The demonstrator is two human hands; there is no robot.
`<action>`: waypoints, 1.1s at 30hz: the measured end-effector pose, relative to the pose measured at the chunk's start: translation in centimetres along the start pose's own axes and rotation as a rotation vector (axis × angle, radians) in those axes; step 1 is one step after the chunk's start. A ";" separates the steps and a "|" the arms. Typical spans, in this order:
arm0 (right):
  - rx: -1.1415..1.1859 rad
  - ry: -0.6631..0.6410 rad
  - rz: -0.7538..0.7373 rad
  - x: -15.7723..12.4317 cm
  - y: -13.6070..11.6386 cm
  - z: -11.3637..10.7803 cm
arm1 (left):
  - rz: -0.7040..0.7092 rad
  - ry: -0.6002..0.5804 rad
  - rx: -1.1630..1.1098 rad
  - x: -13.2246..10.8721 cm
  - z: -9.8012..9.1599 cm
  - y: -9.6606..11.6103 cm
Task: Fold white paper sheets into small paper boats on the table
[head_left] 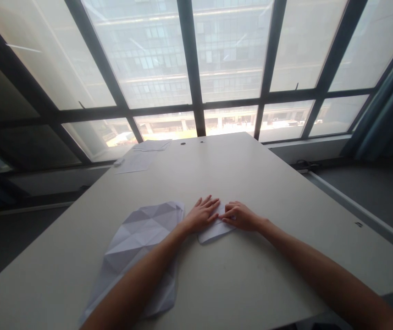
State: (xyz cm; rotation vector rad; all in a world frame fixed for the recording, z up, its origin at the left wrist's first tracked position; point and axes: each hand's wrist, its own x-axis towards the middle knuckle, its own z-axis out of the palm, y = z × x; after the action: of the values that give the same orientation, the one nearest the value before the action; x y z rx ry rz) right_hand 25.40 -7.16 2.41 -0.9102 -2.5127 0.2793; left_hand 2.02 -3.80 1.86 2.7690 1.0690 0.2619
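Observation:
A small piece of folded white paper (213,233) lies on the table in front of me. My left hand (201,215) rests flat over its left side, fingers outstretched. At the paper's right side is my right hand (241,216), its fingers curled in and the fingertips pressed onto the fold. Both hands cover much of the paper's upper part. Left of them, partly under my left forearm, lies a large sheet of creased white paper (134,233) with a pattern of triangular folds.
The white table (268,270) runs toward tall windows (230,50). Several white sheets (136,161) lie at its far left corner. A small dark object (358,224) lies near the right edge, and a round dark spot (183,144) is at the far end. A blue curtain (385,101) hangs at right.

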 end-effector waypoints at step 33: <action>0.086 -0.066 0.055 0.2 0.2 -0.6 | 0.042 0.061 -0.022 0.2 0.1 0.1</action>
State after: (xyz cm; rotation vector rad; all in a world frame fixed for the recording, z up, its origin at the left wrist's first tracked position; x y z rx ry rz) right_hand 25.68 -6.87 2.89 -0.9514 -2.5164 0.4385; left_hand 2.25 -3.74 1.77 2.7832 1.0170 0.3636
